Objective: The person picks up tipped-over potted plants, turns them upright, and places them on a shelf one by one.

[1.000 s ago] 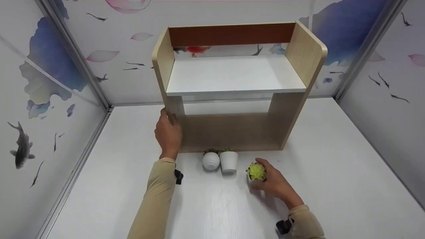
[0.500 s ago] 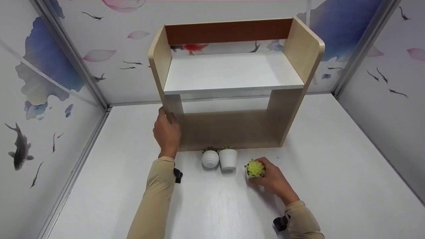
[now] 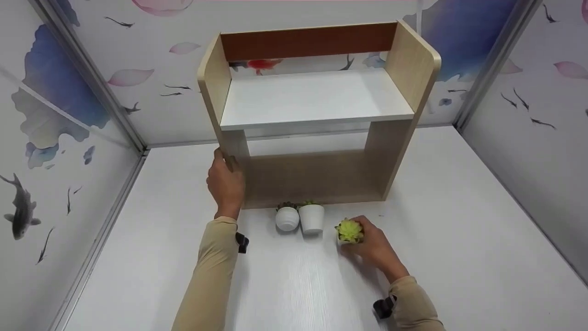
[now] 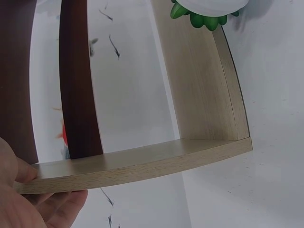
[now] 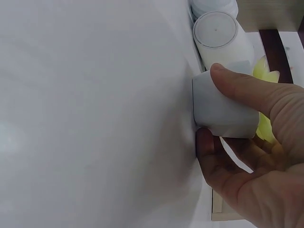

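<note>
My left hand (image 3: 226, 186) grips the left side panel of a light wooden shelf (image 3: 317, 179), thumb on one face and fingers on the other in the left wrist view. With my right hand (image 3: 374, 246) I hold a small white pot with a yellow-green succulent (image 3: 350, 231). The right wrist view shows thumb and fingers around this white pot (image 5: 223, 104), its base close to the tabletop; whether it touches cannot be told. Left of it, a rounded white pot (image 3: 287, 219) and a taller tapered white pot (image 3: 312, 219) stand side by side at the shelf's front edge, greenery behind their rims.
The shelf has a white upper board (image 3: 312, 99) and a brown back rail (image 3: 310, 42). It stands on a white table (image 3: 459, 220). Printed panels with fish and petals (image 3: 23, 207) enclose the table at left, back and right.
The whole head view has shifted slightly, moving the scene left and a little up. Both hands keep their holds, and the succulent's pot stays near the same place beside the other pots.
</note>
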Action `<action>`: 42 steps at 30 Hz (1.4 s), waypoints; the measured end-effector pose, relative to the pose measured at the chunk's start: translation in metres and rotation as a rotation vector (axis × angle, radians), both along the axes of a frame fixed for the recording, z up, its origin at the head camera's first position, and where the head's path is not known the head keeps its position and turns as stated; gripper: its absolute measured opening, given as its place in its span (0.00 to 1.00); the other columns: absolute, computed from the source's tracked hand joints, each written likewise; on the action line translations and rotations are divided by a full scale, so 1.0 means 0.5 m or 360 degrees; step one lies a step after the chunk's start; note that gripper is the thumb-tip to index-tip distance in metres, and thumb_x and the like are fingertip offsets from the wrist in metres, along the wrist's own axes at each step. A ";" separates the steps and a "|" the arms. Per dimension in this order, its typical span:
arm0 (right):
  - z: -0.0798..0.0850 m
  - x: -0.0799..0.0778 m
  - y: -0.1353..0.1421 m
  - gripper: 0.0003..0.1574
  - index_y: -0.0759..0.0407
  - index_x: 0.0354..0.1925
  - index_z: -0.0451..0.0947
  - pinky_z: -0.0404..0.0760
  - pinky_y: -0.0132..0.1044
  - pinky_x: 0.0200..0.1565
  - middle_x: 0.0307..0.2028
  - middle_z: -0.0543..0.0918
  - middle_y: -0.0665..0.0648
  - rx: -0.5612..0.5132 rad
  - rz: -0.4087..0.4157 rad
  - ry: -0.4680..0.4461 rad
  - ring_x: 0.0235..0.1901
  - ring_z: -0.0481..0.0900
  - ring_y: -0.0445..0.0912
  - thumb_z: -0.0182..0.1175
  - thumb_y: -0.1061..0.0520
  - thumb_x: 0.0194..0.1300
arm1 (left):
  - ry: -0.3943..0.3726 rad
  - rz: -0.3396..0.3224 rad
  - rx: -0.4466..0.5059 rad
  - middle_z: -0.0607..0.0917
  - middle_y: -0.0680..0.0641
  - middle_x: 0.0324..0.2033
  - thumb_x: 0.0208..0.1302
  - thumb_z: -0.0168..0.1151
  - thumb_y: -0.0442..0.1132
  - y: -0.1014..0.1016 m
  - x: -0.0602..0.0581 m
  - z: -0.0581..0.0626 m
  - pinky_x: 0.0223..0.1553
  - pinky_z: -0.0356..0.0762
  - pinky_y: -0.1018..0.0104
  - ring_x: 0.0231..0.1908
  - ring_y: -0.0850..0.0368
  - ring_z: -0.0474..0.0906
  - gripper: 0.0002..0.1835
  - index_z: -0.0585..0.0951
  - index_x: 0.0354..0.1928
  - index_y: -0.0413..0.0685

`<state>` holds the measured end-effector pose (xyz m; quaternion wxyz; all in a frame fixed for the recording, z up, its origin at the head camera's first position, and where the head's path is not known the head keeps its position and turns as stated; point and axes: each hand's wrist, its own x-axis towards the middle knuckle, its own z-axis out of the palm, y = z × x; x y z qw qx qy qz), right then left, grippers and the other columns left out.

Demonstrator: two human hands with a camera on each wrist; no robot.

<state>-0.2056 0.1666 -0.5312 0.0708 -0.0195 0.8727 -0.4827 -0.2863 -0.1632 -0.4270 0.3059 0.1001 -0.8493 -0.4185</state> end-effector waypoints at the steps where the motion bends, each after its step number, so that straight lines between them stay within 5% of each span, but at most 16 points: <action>1: 0.000 0.000 0.000 0.39 0.57 0.60 0.73 0.70 0.59 0.64 0.57 0.81 0.61 0.0002 -0.0003 0.0000 0.60 0.77 0.57 0.78 0.64 0.53 | 0.0000 0.0001 0.0002 0.84 0.34 0.58 0.79 0.51 0.37 0.001 0.000 0.000 0.51 0.79 0.43 0.55 0.39 0.84 0.20 0.73 0.67 0.35; 21: 0.012 0.010 0.001 0.38 0.59 0.60 0.73 0.73 0.58 0.60 0.52 0.82 0.60 0.0011 -0.0007 0.0069 0.54 0.78 0.54 0.78 0.64 0.53 | -0.0021 -0.0015 0.0013 0.82 0.34 0.61 0.79 0.51 0.37 0.005 0.003 -0.014 0.55 0.77 0.42 0.59 0.38 0.82 0.21 0.72 0.68 0.37; 33: 0.159 0.008 0.021 0.39 0.56 0.62 0.68 0.77 0.55 0.58 0.53 0.80 0.59 -0.0020 0.0109 0.0279 0.55 0.79 0.53 0.76 0.64 0.56 | 0.0010 0.0016 -0.0013 0.82 0.35 0.60 0.77 0.53 0.36 0.002 0.000 -0.004 0.54 0.78 0.43 0.58 0.39 0.82 0.21 0.73 0.68 0.37; 42: 0.278 0.020 0.025 0.41 0.63 0.65 0.65 0.76 0.52 0.60 0.58 0.76 0.62 0.0040 0.0178 0.0481 0.57 0.76 0.54 0.75 0.65 0.58 | 0.0026 0.0010 0.0010 0.83 0.35 0.60 0.78 0.52 0.37 0.001 -0.001 -0.008 0.54 0.78 0.42 0.58 0.39 0.82 0.21 0.73 0.68 0.36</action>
